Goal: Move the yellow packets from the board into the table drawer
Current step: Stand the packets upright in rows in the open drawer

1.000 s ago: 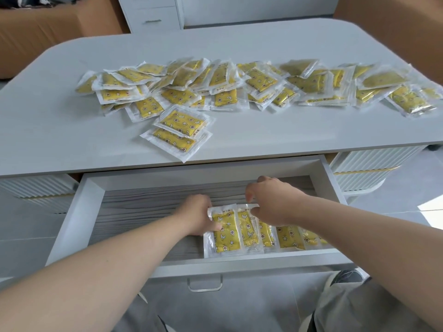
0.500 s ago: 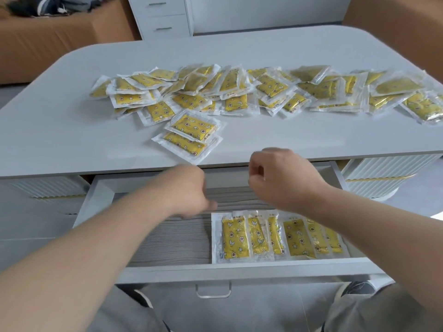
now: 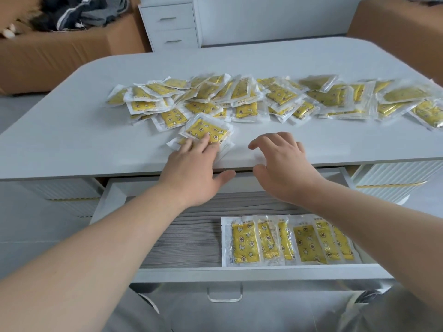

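Note:
Many yellow packets in clear wrappers lie spread in a band across the pale grey tabletop. Two stacked packets sit nearest the front edge. My left hand reaches over that edge, its straight fingers resting on this stack. My right hand hovers to the right of the stack with fingers spread and nothing in it. Below, the white drawer stands pulled out, with a neat overlapping row of several packets at its front right.
The drawer's left half shows bare grey-striped lining. A metal handle hangs at the drawer front. Beyond the table stand a white drawer unit and brown cardboard boxes, one holding dark clothing. Ribbed white table supports flank the drawer.
Both hands rose out of the drawer, leaving the packet row behind, and moved forward over the table's front edge. My left hand now touches the nearest stack.

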{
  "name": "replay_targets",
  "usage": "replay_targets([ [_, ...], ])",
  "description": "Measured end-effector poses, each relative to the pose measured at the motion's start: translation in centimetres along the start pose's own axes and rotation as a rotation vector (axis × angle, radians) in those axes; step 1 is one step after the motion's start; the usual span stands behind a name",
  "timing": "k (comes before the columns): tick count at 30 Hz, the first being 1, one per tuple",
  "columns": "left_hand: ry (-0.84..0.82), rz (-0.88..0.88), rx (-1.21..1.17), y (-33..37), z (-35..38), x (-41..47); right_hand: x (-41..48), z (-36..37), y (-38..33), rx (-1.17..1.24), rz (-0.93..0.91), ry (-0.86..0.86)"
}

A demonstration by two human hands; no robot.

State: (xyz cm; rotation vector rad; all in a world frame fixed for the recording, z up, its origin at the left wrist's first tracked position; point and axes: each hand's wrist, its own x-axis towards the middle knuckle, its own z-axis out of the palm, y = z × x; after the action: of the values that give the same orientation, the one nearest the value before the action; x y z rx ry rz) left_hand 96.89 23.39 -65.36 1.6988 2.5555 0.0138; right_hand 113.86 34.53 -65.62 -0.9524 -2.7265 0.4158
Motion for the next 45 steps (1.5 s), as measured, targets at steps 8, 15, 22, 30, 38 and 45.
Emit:
replay_targets([
  [8, 0.202, 0.184, -0.351, -0.5, -0.2, -0.6, -0.2, -0.5, 0.6, 0.017, 0.034, 0.02],
  [15, 0.263, 0.23, -0.489, 0.6, 0.2, -1.2, 0.1, -0.4, 0.7, 0.028, 0.073, -0.071],
  [22, 0.196, 0.159, -0.368, 0.8, 0.2, -0.4, 0.4, -0.4, 0.9, 0.016, 0.018, -0.15],
  [30, 0.129, 0.103, -0.303, 1.0, 0.0, -0.1, 0.5, -0.6, 0.9, 0.068, 0.026, -0.065],
  [38, 0.363, 0.013, -0.551, 1.3, -0.7, -0.3, 0.4, -0.7, 0.8, 0.149, -0.046, 0.024],
  [45, 0.01, 0.005, -0.449, -0.2, -2.8, -1.9, -0.6, -1.5, -0.3, 0.251, -0.137, -0.117],
])
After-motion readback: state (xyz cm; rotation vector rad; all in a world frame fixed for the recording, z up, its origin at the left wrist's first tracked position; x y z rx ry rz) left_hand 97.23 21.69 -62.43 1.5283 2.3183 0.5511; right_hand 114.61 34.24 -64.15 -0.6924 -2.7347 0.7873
